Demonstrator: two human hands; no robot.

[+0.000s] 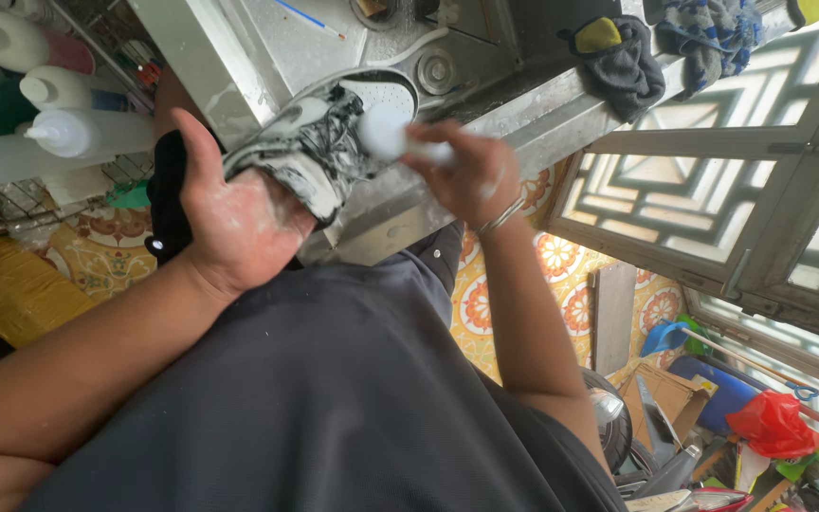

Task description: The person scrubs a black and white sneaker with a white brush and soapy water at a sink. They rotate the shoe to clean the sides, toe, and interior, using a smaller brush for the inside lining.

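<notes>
**A:** What are the hands doing?

**B:** The left hand, dusted with white foam, has its grip closed around the heel end of a grey-and-black sneaker, with the fingers out of sight inside or behind the shoe. The sneaker rests on the rim of a stainless steel sink, its white sole turned away from the person.

**A:** And the right hand?

**B:** The right hand has its fingers curled tight around a white brush, whose blurred head touches the sneaker's side. A thin metal bangle sits on that wrist.

**A:** What lies around them?

**B:** White squeeze bottles lie in a wire rack to the left (the view is tilted, so everything slants). A dark cloth with a yellow patch hangs over the sink's far edge. Below, a patterned orange tile floor shows, with a red plastic bag among clutter at lower right.
</notes>
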